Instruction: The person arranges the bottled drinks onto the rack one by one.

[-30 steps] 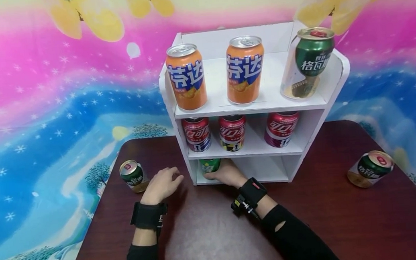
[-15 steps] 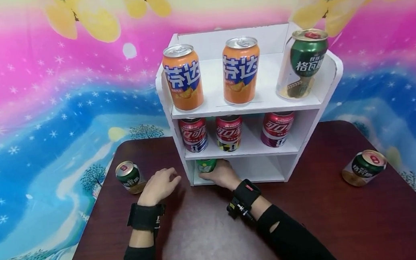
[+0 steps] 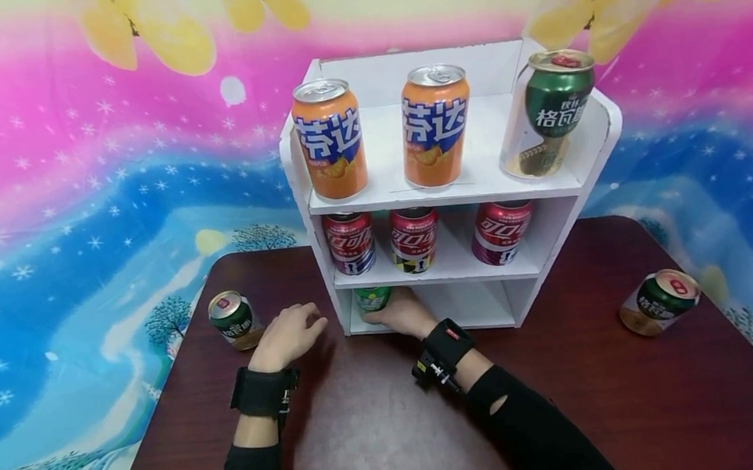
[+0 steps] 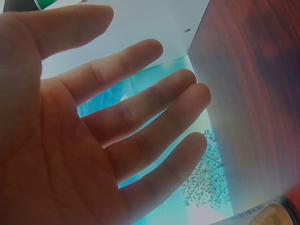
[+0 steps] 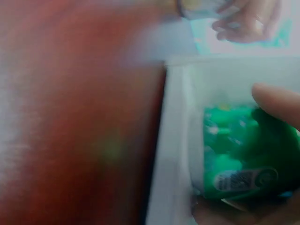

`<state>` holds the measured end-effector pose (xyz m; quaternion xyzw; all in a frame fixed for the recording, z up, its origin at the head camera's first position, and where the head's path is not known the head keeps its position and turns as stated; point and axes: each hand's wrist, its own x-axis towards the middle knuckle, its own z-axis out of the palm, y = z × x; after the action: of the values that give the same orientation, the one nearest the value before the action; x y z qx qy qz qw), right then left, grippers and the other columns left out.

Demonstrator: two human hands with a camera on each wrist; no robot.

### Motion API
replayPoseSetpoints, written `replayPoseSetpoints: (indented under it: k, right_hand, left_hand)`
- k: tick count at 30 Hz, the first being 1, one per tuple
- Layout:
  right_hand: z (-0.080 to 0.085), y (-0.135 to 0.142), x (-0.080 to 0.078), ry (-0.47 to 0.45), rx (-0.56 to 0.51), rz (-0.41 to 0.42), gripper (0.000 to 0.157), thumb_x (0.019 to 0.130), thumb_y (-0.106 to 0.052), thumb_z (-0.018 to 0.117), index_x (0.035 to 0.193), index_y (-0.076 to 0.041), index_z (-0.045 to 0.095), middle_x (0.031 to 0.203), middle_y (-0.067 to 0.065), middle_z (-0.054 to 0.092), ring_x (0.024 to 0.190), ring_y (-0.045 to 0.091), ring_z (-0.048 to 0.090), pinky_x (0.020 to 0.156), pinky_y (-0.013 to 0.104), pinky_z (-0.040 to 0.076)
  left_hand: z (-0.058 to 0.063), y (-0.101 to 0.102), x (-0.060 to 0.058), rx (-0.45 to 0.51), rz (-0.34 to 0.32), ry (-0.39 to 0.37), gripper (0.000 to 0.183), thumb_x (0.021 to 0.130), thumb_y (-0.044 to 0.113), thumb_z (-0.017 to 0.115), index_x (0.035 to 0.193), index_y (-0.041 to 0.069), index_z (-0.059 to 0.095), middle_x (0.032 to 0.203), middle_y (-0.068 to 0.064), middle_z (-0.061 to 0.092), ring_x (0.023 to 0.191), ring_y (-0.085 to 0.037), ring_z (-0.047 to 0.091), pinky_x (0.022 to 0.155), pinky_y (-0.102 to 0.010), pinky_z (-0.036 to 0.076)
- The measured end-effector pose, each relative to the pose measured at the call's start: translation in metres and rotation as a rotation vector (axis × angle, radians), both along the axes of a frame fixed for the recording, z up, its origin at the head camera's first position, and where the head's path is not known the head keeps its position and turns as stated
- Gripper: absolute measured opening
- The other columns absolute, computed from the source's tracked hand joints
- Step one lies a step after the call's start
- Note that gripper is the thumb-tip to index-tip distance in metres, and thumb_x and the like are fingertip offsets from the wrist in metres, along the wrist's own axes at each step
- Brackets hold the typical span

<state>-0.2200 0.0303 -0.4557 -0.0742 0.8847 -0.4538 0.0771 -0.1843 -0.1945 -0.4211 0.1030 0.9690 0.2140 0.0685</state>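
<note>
In the head view my right hand reaches into the bottom level of the white shelf and grips a green soda can near the left wall. The right wrist view shows the green can with thumb and fingers around it; its top is partly hidden by the shelf board in the head view. My left hand hovers by the shelf's left side, fingers loosely spread and holding nothing. Just left of it, a green-and-gold can stands on the table.
Two orange cans and a green-and-gold can occupy the top level. Below are three red cans in the middle level. Another green-and-gold can stands at right on the dark wooden table.
The head view has shifted slightly, so everything sits a little further left. Both hands keep their places, the right one still around the green can.
</note>
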Motion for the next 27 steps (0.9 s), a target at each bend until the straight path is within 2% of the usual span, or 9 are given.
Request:
replayPoseSetpoints:
  k: [3, 7, 10, 15, 22, 27]
  right_hand:
    - [0.002, -0.005, 0.005, 0.035, -0.011, -0.04, 0.078, 0.073, -0.036, 0.081, 0.134, -0.007, 0.041, 0.118, 0.009, 0.056, 0.106, 0.023, 0.055, 0.092, 0.038, 0.044]
    - [0.004, -0.009, 0.009, 0.089, -0.092, -0.073, 0.083, 0.075, -0.034, 0.08, 0.139, -0.009, 0.035, 0.122, 0.009, 0.053, 0.109, 0.024, 0.054, 0.093, 0.04, 0.043]
    - [0.002, -0.009, 0.009, 0.109, -0.075, -0.074, 0.084, 0.076, -0.033, 0.08, 0.141, -0.01, 0.032, 0.125, 0.01, 0.051, 0.112, 0.024, 0.052, 0.094, 0.041, 0.042]
    - [0.0, -0.005, 0.006, 0.098, -0.05, -0.038, 0.084, 0.076, -0.035, 0.079, 0.141, -0.009, 0.033, 0.124, 0.01, 0.052, 0.111, 0.023, 0.052, 0.095, 0.04, 0.042]
    - [0.003, 0.004, -0.004, 0.067, -0.093, 0.092, 0.078, 0.077, -0.029, 0.08, 0.139, -0.012, 0.037, 0.125, 0.007, 0.054, 0.11, 0.02, 0.054, 0.095, 0.038, 0.042]
    - [0.003, 0.003, -0.001, 0.048, -0.054, 0.071, 0.077, 0.076, -0.031, 0.079, 0.138, -0.01, 0.038, 0.123, 0.007, 0.055, 0.109, 0.021, 0.055, 0.095, 0.039, 0.042]
  left_hand:
    - [0.001, 0.0, 0.0, 0.002, 0.002, 0.002, 0.033, 0.093, 0.029, 0.059, 0.116, 0.005, 0.064, 0.107, -0.012, 0.063, 0.093, -0.025, 0.061, 0.079, -0.045, 0.05]
    - [0.0, 0.0, 0.0, 0.002, 0.0, 0.006, 0.033, 0.093, 0.028, 0.059, 0.116, 0.004, 0.064, 0.107, -0.012, 0.064, 0.092, -0.025, 0.061, 0.079, -0.045, 0.05]
    - [0.0, 0.001, 0.001, 0.002, -0.001, 0.003, 0.034, 0.093, 0.028, 0.059, 0.117, 0.004, 0.063, 0.106, -0.012, 0.064, 0.092, -0.025, 0.061, 0.078, -0.044, 0.05]
    - [0.0, 0.001, 0.003, 0.007, -0.006, 0.014, 0.033, 0.093, 0.028, 0.06, 0.115, 0.004, 0.064, 0.104, -0.012, 0.064, 0.089, -0.024, 0.061, 0.077, -0.043, 0.051]
    - [0.003, 0.0, 0.002, 0.005, -0.003, 0.016, 0.033, 0.093, 0.027, 0.059, 0.116, 0.003, 0.064, 0.106, -0.012, 0.064, 0.09, -0.024, 0.061, 0.078, -0.044, 0.05]
    - [0.003, 0.0, 0.003, 0.003, -0.002, 0.01, 0.035, 0.093, 0.028, 0.059, 0.118, 0.003, 0.063, 0.107, -0.013, 0.063, 0.093, -0.026, 0.061, 0.079, -0.045, 0.05]
